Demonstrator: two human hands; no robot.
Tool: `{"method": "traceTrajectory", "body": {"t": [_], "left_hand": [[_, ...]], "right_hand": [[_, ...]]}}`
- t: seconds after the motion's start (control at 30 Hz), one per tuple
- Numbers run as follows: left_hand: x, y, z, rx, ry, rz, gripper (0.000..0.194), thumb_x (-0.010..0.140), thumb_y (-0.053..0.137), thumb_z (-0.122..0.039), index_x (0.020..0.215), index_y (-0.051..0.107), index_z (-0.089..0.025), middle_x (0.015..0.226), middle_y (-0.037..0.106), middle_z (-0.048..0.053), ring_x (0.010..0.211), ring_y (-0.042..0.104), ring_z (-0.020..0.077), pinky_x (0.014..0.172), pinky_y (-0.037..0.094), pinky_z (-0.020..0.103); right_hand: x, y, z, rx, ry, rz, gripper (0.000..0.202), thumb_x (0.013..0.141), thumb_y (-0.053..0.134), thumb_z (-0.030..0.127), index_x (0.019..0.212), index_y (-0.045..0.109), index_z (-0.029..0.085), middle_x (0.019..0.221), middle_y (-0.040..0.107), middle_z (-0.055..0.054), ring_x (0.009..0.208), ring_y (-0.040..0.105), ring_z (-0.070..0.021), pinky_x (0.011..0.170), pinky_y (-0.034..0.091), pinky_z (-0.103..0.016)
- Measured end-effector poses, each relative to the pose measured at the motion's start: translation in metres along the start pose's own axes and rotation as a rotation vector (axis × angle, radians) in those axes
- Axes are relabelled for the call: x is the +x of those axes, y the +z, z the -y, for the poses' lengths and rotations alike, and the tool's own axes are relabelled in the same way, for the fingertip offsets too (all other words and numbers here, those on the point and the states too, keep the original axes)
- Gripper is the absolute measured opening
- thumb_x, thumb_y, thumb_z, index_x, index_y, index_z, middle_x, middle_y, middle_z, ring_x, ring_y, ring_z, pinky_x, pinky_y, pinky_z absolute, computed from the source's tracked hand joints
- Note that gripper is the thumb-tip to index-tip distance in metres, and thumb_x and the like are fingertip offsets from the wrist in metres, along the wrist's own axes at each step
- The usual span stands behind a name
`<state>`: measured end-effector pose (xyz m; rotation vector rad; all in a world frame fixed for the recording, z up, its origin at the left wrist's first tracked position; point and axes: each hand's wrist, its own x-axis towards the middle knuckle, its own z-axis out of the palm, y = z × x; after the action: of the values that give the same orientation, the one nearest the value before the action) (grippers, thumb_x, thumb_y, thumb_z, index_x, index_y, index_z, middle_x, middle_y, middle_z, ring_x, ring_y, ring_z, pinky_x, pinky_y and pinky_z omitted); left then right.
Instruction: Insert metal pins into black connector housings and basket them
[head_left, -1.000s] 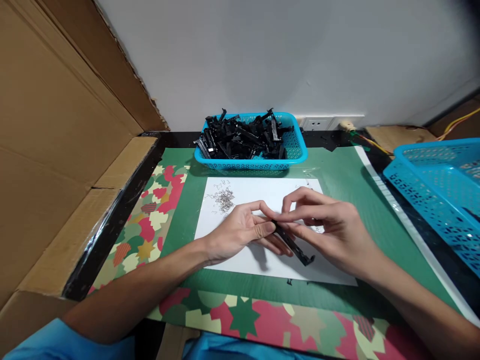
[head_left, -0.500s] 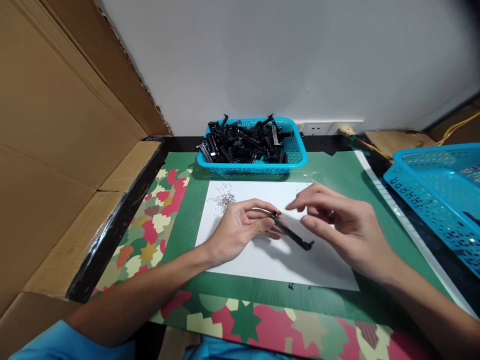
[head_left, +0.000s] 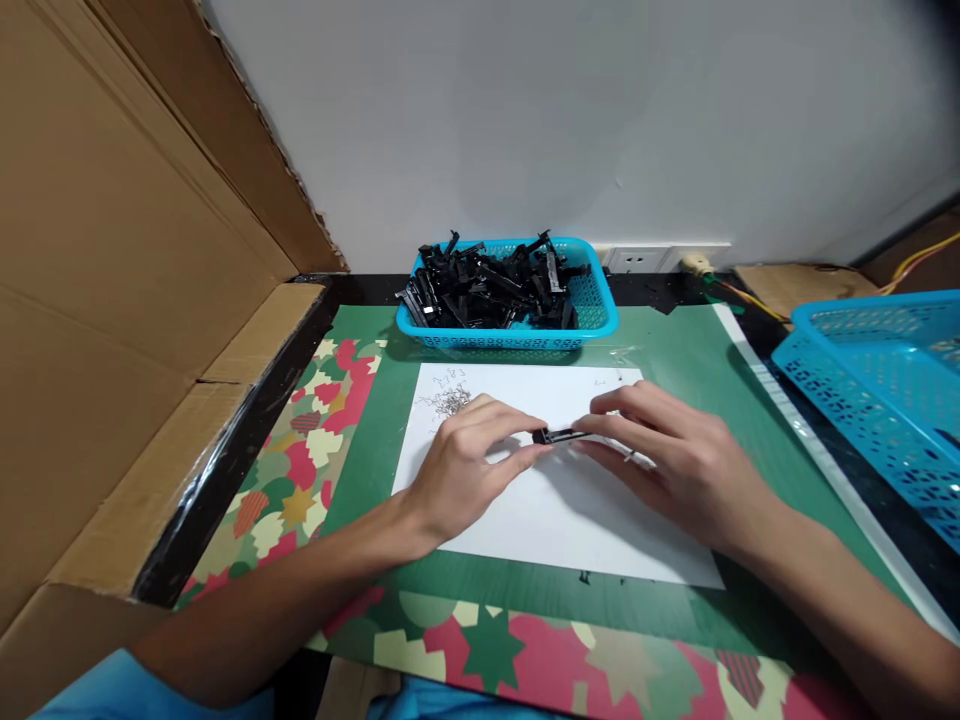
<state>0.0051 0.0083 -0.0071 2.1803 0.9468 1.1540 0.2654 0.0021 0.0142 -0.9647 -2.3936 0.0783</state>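
A slim black plastic part (head_left: pixel 559 436) is held level above the white sheet of paper (head_left: pixel 525 520). My left hand (head_left: pixel 480 455) pinches its left end between thumb and fingers. On the other end, my right hand (head_left: pixel 660 450) closes with thumb and fingertips, hiding much of that side. A small pale bit shows between the right hand's fingers; what it is I cannot tell. Up and left of my left hand, a pile of tiny thin wire pieces (head_left: pixel 450 400) lies on the paper.
A blue basket (head_left: pixel 510 340) heaped with similar black plastic parts (head_left: pixel 495 285) stands at the back by the wall. Another blue basket (head_left: pixel 862 400) is at the right. Cardboard (head_left: pixel 142 250) walls the left side. A socket (head_left: pixel 637 260) with a plug is behind. Tiny black scraps (head_left: pixel 585 577) lie near the front.
My right hand has come in from the right and taken the part's free end. The part has turned from slanting down to the right to nearly level.
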Motion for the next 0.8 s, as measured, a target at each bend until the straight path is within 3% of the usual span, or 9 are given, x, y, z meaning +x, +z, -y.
{"method": "traceTrajectory", "body": {"t": [0.13,0.3,0.37,0.47,0.6,0.7,0.8], "left_hand": [[-0.005,0.004,0.006,0.027,0.047,0.0,0.02,0.095,0.081,-0.021,0.114,0.08,-0.016,0.1,0.083,0.007,0.09,0.076,0.0198,0.082,0.063,0.036],[-0.008,0.006,0.009,0.128,0.13,0.052,0.013,0.099,0.075,-0.018,0.111,0.079,-0.014,0.096,0.082,0.006,0.091,0.075,0.0206,0.081,0.063,0.036],[-0.009,0.006,0.009,0.168,0.153,0.079,0.013,0.1,0.072,-0.017,0.111,0.078,-0.013,0.097,0.08,0.006,0.094,0.074,0.0211,0.082,0.063,0.036],[-0.009,0.007,0.009,0.205,0.175,0.117,0.014,0.101,0.07,-0.015,0.113,0.077,-0.012,0.102,0.079,0.008,0.098,0.072,0.022,0.083,0.063,0.036],[-0.009,0.007,0.009,0.208,0.182,0.151,0.016,0.102,0.069,-0.015,0.115,0.077,-0.012,0.105,0.077,0.009,0.1,0.07,0.0218,0.084,0.063,0.036],[-0.008,0.006,0.007,0.205,0.168,0.17,0.014,0.103,0.066,-0.013,0.111,0.078,-0.012,0.104,0.077,0.009,0.101,0.07,0.0216,0.086,0.063,0.035],[-0.007,0.005,0.006,0.211,0.174,0.191,0.014,0.103,0.064,-0.01,0.106,0.078,-0.011,0.104,0.077,0.01,0.103,0.07,0.0221,0.088,0.063,0.036]], "right_hand": [[0.002,-0.001,-0.001,0.097,0.052,0.096,0.043,0.108,0.042,0.01,0.147,0.056,0.021,0.134,0.062,-0.016,0.115,0.063,-0.0283,0.091,0.054,-0.041],[0.002,-0.006,-0.007,-0.015,0.048,0.018,0.053,0.109,0.043,0.015,0.16,0.047,0.03,0.133,0.062,-0.015,0.116,0.061,-0.0312,0.092,0.051,-0.044],[0.002,-0.012,-0.009,-0.177,0.044,-0.022,0.044,0.109,0.048,0.02,0.151,0.057,0.031,0.119,0.067,-0.014,0.107,0.06,-0.0337,0.091,0.046,-0.049],[0.002,-0.022,-0.008,-0.296,0.071,-0.057,0.028,0.109,0.053,0.024,0.132,0.067,0.025,0.094,0.067,-0.01,0.086,0.057,-0.0294,0.079,0.04,-0.046],[0.006,-0.023,0.004,-0.022,0.218,-0.106,0.017,0.111,0.053,0.023,0.11,0.07,0.022,0.094,0.072,-0.007,0.08,0.066,-0.0212,0.073,0.045,-0.036],[0.017,-0.012,0.019,0.22,0.305,-0.065,0.033,0.113,0.05,0.027,0.086,0.068,0.022,0.088,0.075,-0.003,0.074,0.069,-0.0167,0.069,0.046,-0.03],[0.028,0.002,0.029,0.343,0.325,-0.027,0.037,0.113,0.05,0.031,0.082,0.067,0.022,0.079,0.071,-0.001,0.065,0.064,-0.0149,0.066,0.044,-0.029]]}}
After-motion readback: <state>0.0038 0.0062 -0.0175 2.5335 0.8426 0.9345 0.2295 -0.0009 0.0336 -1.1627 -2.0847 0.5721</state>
